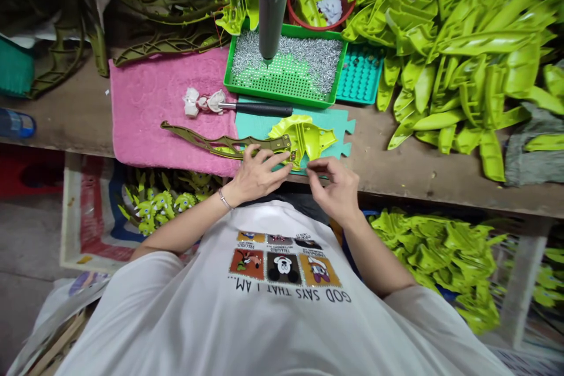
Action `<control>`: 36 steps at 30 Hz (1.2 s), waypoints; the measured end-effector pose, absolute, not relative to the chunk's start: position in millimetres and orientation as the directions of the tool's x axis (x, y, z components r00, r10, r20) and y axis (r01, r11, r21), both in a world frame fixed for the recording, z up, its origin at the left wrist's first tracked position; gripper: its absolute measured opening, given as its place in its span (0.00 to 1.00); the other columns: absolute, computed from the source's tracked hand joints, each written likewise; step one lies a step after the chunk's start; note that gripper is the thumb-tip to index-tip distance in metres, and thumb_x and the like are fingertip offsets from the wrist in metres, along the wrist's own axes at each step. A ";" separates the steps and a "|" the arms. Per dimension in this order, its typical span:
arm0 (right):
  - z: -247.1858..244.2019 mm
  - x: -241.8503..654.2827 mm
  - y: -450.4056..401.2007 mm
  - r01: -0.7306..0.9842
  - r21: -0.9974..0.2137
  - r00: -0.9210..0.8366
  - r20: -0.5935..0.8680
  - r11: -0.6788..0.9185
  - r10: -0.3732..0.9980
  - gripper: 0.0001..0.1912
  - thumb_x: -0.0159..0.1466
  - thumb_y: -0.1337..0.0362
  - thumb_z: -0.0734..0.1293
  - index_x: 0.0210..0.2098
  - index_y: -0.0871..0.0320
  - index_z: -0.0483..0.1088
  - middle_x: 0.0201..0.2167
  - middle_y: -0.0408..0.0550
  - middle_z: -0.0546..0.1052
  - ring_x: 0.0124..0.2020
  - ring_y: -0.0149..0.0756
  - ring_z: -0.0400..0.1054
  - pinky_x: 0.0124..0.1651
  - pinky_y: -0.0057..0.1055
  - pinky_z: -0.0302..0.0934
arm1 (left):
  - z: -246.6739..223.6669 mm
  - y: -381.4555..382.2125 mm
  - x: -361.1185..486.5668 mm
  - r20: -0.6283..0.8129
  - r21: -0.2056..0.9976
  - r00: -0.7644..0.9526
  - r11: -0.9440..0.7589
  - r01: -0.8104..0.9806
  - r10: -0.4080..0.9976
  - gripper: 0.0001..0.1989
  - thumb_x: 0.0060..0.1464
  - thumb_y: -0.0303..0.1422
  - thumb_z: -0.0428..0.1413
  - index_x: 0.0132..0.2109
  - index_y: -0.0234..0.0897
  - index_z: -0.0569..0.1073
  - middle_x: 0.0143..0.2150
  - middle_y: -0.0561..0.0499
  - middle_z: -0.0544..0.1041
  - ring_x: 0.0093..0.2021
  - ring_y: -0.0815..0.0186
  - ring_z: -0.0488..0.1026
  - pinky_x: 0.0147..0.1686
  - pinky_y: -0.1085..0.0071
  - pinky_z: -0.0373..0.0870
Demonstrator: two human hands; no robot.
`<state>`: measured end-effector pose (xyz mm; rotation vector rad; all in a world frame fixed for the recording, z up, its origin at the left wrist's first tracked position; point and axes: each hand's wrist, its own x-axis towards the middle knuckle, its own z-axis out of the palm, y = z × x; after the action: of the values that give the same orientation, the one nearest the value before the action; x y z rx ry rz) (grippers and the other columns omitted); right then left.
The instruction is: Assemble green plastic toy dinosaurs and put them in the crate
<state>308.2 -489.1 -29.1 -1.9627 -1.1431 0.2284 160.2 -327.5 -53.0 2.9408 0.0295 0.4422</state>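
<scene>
- Olive-green lattice strut [224,144]: long, slim molded plastic part lying across the pink terry towel [150,111], with its broad end over the lime-green plastic shell [304,138]. It is likely light and fairly stiff, though the narrow open tip may flex. The broad end looks the firmest place to hold.
- Lime-green plastic shell: ribbed, hollow part resting on the teal foam mat [259,126]. It is likely light, but its thin flanges may bend, and the smooth surface may slip.
- Left hand [258,173]: grip closed over the strut's broad end, fingers pressing down.
- Right hand [332,185]: grip narrow, thumb and forefinger pinched at the shell's near edge. Whether they hold a small item cannot be told.
- Edges: the mat reaches almost to the near edge of the wooden bench [423,173], so the parts sit close to a drop.
- Overhead: an electric screwdriver [273,6] hangs above the green tray [273,96] of screws [291,50], just beyond the shell.
</scene>
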 end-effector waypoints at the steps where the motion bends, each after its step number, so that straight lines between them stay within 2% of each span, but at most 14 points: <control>1: -30.1 308.0 -488.7 0.646 -0.724 0.576 0.252 -0.244 0.777 0.03 0.63 0.69 0.66 0.36 0.55 0.71 0.31 0.44 0.79 0.28 0.32 0.75 0.34 0.30 0.72 | -53.0 -328.5 160.4 0.290 0.166 0.956 -0.986 -0.004 0.045 0.12 0.64 0.37 0.55 0.52 0.45 0.76 0.59 0.49 0.77 0.51 0.57 0.69 0.55 0.52 0.55; 7: -37.5 304.8 -482.2 0.649 -0.728 0.590 0.300 -0.220 0.749 0.04 0.63 0.69 0.67 0.37 0.54 0.68 0.31 0.43 0.80 0.27 0.33 0.77 0.32 0.29 0.73 | -53.0 -331.4 158.8 0.239 0.169 0.970 -0.986 0.012 0.053 0.14 0.65 0.38 0.54 0.56 0.43 0.74 0.60 0.47 0.76 0.52 0.56 0.69 0.55 0.51 0.56; 15: -43.0 302.3 -479.0 0.572 -0.787 0.630 0.240 -0.231 0.739 0.07 0.64 0.66 0.67 0.36 0.53 0.63 0.33 0.44 0.81 0.31 0.34 0.78 0.34 0.31 0.73 | -51.1 -332.9 158.2 0.189 0.188 0.980 -0.982 0.027 0.063 0.15 0.65 0.38 0.54 0.56 0.45 0.74 0.61 0.46 0.75 0.53 0.55 0.69 0.56 0.50 0.56; 18: -44.5 301.2 -477.4 0.595 -0.771 0.620 0.262 -0.226 0.740 0.09 0.64 0.66 0.67 0.33 0.52 0.60 0.32 0.44 0.81 0.30 0.34 0.77 0.32 0.31 0.71 | -49.7 -333.7 158.2 0.156 0.206 0.985 -0.978 0.034 0.068 0.15 0.64 0.38 0.55 0.56 0.46 0.74 0.62 0.45 0.75 0.53 0.54 0.69 0.56 0.50 0.56; 22: -45.5 299.2 -477.3 0.644 -0.716 0.625 0.290 -0.268 0.725 0.12 0.64 0.64 0.67 0.29 0.52 0.58 0.29 0.45 0.79 0.31 0.37 0.75 0.36 0.36 0.70 | -51.6 -335.6 156.7 0.187 0.198 0.980 -0.980 0.026 0.063 0.17 0.62 0.39 0.57 0.57 0.46 0.74 0.62 0.44 0.74 0.53 0.53 0.68 0.56 0.50 0.56; 26: -46.0 297.5 -477.9 0.581 -0.722 0.700 0.206 -0.377 0.684 0.11 0.63 0.62 0.68 0.29 0.51 0.60 0.28 0.46 0.78 0.32 0.39 0.74 0.37 0.38 0.70 | -55.4 -337.3 155.8 0.218 0.173 0.975 -0.985 0.014 0.052 0.17 0.62 0.40 0.56 0.58 0.47 0.73 0.63 0.44 0.73 0.53 0.54 0.69 0.57 0.50 0.55; 30: -42.5 298.4 -476.0 0.482 -0.748 0.767 0.109 -0.455 0.632 0.12 0.60 0.60 0.70 0.28 0.52 0.60 0.27 0.44 0.78 0.30 0.39 0.73 0.38 0.38 0.69 | -56.7 -338.4 156.5 0.179 0.221 0.981 -0.975 0.034 0.075 0.20 0.62 0.39 0.56 0.61 0.49 0.71 0.63 0.45 0.73 0.54 0.54 0.69 0.59 0.50 0.54; 36: -35.0 300.1 -473.4 0.423 -0.779 0.771 0.041 -0.463 0.635 0.11 0.58 0.60 0.70 0.30 0.52 0.62 0.27 0.43 0.78 0.29 0.38 0.73 0.38 0.36 0.69 | -58.5 -339.1 157.7 0.187 0.236 0.977 -0.970 0.054 0.100 0.22 0.63 0.40 0.56 0.62 0.45 0.71 0.61 0.43 0.74 0.54 0.54 0.69 0.59 0.51 0.54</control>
<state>300.1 -473.4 -35.0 -2.1267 -0.7869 0.3232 157.7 -339.1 -58.5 2.8927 0.1138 0.2909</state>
